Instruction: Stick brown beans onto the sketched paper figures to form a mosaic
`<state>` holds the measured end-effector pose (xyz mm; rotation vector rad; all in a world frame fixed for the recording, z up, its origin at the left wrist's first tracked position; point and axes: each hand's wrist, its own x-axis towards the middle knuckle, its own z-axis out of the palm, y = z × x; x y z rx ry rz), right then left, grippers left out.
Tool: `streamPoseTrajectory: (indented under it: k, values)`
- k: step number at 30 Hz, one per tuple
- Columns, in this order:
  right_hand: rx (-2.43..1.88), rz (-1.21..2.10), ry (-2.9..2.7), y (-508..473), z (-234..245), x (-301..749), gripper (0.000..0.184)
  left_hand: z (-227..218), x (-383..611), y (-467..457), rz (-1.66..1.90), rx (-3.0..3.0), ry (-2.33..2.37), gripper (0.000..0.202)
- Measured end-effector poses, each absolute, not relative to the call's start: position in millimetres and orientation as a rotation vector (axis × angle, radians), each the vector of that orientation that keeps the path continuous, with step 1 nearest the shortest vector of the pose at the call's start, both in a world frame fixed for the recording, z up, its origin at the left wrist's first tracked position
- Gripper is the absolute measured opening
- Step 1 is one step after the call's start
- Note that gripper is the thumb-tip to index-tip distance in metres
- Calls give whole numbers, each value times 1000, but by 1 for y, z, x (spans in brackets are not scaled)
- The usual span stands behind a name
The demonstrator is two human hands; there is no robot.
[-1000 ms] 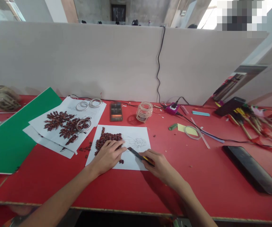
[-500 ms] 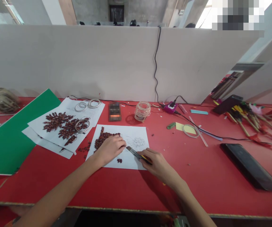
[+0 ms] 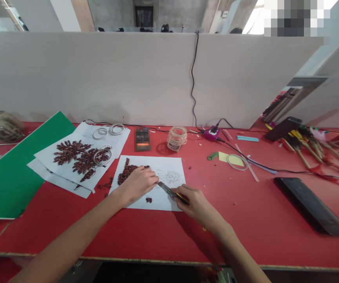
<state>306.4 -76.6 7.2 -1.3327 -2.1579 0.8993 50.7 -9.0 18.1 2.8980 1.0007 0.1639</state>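
A white sheet [image 3: 169, 202] with a pencil drawing [image 3: 173, 176] lies in front of me, its left part covered by dark red-brown seeds [image 3: 127, 173]. Over the sheet, my left hand [image 3: 140, 182] has its fingers closed together near the blade tip; anything between them is too small to make out. My right hand [image 3: 197, 202] grips a utility knife [image 3: 169, 190], the blade pointing up-left toward the left fingertips. A few loose seeds [image 3: 148, 200] rest on the paper below my left hand.
Left are papers with a seed picture [image 3: 72, 152], wire rings [image 3: 117, 129] and a green board [image 3: 1, 188]. Behind the sheet stand a phone [image 3: 142, 139] and a glass jar [image 3: 177, 138]. Rightward lie a purple power adapter [image 3: 212, 133], a clear ring [image 3: 237, 162] and a black tray-like object [image 3: 312, 206].
My left fingertips have shifted very slightly right toward the blade. The knife stays in my right hand at nearly the same spot, and the view has moved a little.
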Motion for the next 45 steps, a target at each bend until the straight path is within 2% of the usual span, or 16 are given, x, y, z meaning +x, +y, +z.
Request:
streamPoseTrajectory:
  k: [11, 20, 26, 29, 32, 36, 40, 45]
  values:
    - [-1329, 883, -2164, -76, 11, 305, 20, 6, 58, -6, 148, 3122, 929, 9]
    - [-1330, 887, -2163, -74, 11, 305, 22, 3, 41, -8, 349, 2902, 1029, 11]
    - [-1312, 900, -2155, -74, 10, 307, 19, 29, 3, -33, 502, 2476, 1019, 13]
    - [-1301, 921, -2181, -73, 8, 309, 18, 47, -17, -54, 434, 2365, 1065, 16]
    - [-1308, 928, -2188, -73, 8, 310, 18, 51, -14, -57, 382, 2469, 1098, 18]
    - [-1326, 909, -2185, -73, 11, 308, 16, 32, 22, -32, 378, 2748, 1015, 18]
    - [-1330, 886, -2176, -73, 12, 306, 15, 15, 48, -12, 244, 2920, 983, 8]
    - [-1314, 897, -2168, -74, 10, 307, 18, 10, 50, -10, 217, 3017, 941, 7]
